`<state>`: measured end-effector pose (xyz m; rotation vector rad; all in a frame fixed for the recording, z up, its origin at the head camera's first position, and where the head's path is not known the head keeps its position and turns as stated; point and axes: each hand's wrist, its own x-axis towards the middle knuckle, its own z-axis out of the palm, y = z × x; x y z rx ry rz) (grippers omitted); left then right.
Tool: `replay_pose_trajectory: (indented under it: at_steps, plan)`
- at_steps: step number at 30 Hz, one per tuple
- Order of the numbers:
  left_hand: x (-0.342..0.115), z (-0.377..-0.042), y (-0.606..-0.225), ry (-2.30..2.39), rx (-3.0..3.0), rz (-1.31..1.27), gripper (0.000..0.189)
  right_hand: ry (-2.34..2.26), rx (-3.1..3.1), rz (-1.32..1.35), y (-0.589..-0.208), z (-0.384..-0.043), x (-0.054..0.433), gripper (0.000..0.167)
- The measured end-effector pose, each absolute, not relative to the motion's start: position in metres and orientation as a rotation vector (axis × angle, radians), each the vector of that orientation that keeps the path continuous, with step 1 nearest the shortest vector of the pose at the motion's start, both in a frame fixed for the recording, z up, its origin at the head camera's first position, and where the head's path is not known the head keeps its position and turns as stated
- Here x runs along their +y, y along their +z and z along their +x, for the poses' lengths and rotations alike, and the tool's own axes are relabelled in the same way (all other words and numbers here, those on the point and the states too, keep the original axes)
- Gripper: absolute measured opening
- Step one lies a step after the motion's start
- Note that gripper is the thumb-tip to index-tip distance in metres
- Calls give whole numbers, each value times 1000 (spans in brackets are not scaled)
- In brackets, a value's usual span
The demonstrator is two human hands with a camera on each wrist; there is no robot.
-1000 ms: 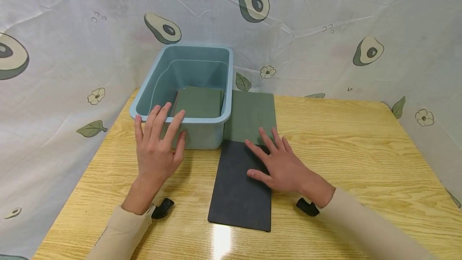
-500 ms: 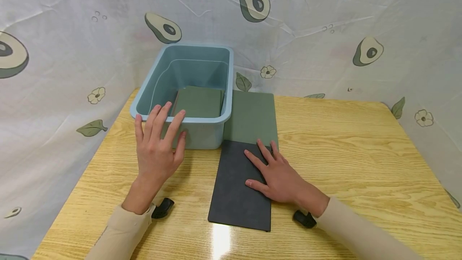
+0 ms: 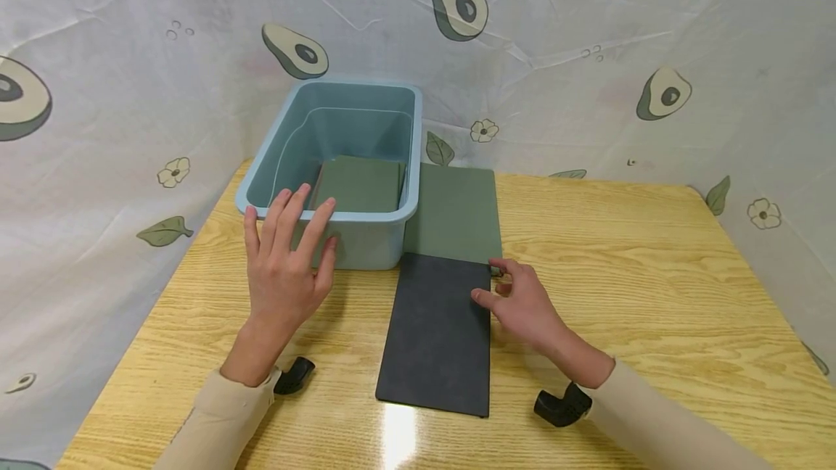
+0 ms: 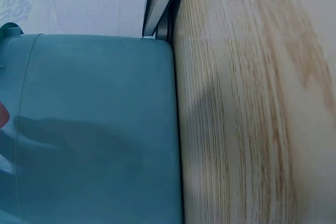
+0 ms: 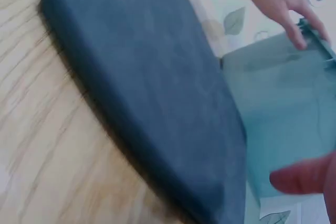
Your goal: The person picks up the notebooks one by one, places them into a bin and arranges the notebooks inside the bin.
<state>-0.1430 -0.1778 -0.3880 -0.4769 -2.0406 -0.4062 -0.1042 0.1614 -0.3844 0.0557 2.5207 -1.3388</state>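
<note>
- One left hand (image 3: 281,274), fingers spread, touches the blue bin (image 3: 369,245) at its near rim.
- Right hand (image 3: 529,310) well apart, at the far right corner of the black book (image 3: 434,339); cannot tell whether it grips.
- Black book lies on the surface (image 3: 653,296).

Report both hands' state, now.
Left hand: open, resting on the rim of the blue bin.
Right hand: at the edge of the dark notebook; open or holding cannot be told.

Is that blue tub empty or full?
Neither: the blue tub is partly filled. The head view shows flat green items inside, with space left above them.
</note>
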Motion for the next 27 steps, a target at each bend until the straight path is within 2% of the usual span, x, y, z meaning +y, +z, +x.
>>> replay_pose_trajectory:
  at_steps: [5,10,13,20,27]
  plan:
    - [-177,-142,-388,-414,-2046,-475,53,-1672,2117,324,-377,-107,163,76]
    - [-177,-142,-388,-413,-2042,-476,52,-1819,1892,433,-376,-111,167,78]
    - [-177,-143,-388,-411,-2041,-473,52,-1878,1801,439,-377,-113,170,76]
    - [-177,-143,-389,-410,-2036,-473,52,-1921,1661,369,-385,-117,172,53]
    - [-177,-143,-390,-410,-2033,-473,52,-1898,1587,257,-390,-119,170,55]
